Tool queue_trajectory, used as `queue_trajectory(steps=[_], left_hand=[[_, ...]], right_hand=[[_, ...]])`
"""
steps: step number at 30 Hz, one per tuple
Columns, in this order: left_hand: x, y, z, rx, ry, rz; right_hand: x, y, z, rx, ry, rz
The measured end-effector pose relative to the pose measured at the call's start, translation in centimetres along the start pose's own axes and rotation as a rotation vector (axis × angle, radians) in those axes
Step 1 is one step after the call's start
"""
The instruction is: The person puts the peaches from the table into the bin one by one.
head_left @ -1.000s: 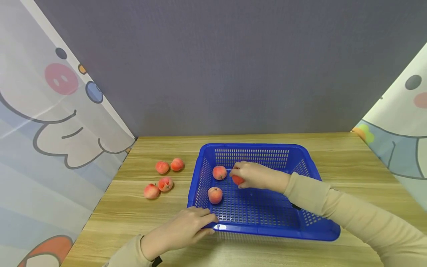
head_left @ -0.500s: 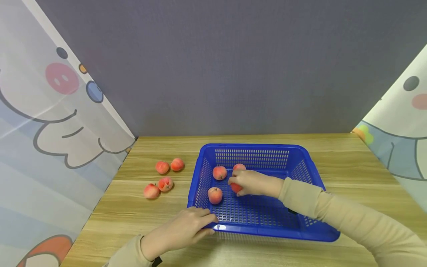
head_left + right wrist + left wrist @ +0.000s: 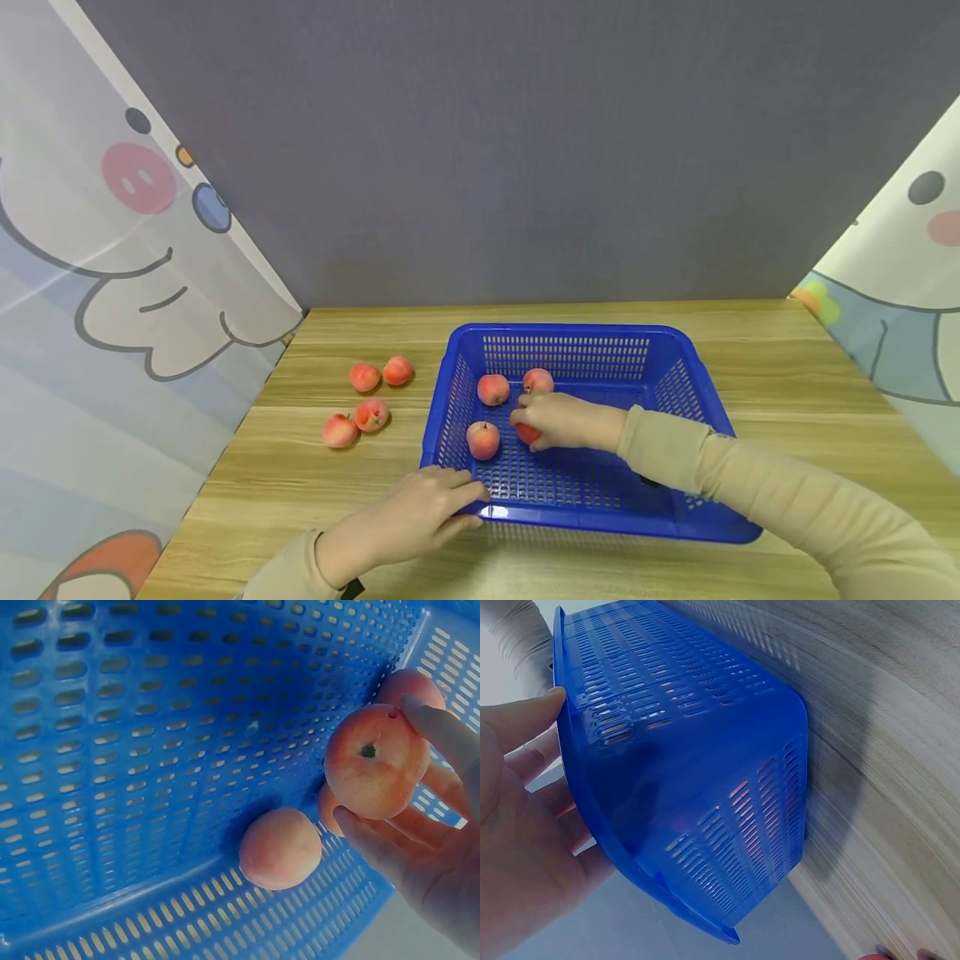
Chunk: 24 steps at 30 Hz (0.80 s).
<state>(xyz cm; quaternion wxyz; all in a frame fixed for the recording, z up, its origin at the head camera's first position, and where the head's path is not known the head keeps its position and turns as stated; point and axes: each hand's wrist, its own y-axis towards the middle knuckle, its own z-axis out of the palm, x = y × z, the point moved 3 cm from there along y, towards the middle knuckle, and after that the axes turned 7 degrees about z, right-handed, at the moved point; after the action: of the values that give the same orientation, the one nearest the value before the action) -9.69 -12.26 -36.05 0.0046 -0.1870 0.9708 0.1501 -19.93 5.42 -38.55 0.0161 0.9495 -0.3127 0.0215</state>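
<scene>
My right hand (image 3: 564, 420) is inside the blue basket (image 3: 600, 520), its thumb and fingers round a peach (image 3: 527, 432); the right wrist view shows that peach (image 3: 375, 761) pinched, with other peaches around it. Three more lie in the basket: one at the back left (image 3: 492, 389), one behind the hand (image 3: 537, 381), one at the front left (image 3: 483, 440). My left hand (image 3: 408, 515) grips the front-left rim; in the left wrist view the thumb of that hand (image 3: 532, 832) lies on top of the rim and the fingers are under it.
Several peaches lie on the wooden table left of the basket, two at the back (image 3: 364, 377) and two nearer (image 3: 341, 430). A grey partition (image 3: 555, 167) stands behind the table, and printed curtains (image 3: 112, 333) hang on both sides.
The right hand has moved toward the basket's front with a peach in its fingers. The peach behind it, hidden at first, has come into view. The left hand has stayed put.
</scene>
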Motion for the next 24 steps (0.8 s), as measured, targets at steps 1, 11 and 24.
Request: queue_trajectory(steps=[1, 11, 24], left_hand=[[0.0, 0.0, 0.0, 0.0, 0.001, 0.001], [0.0, 0.1, -0.1, -0.003, 0.005, 0.006], [0.1, 0.1, 0.1, 0.005, -0.01, 0.002]], right_hand=[[0.0, 0.0, 0.1, 0.001, -0.004, -0.001], [0.3, 0.1, 0.6, 0.015, -0.051, 0.006], [0.8, 0.4, 1.1, 0.04, -0.129, 0.003]])
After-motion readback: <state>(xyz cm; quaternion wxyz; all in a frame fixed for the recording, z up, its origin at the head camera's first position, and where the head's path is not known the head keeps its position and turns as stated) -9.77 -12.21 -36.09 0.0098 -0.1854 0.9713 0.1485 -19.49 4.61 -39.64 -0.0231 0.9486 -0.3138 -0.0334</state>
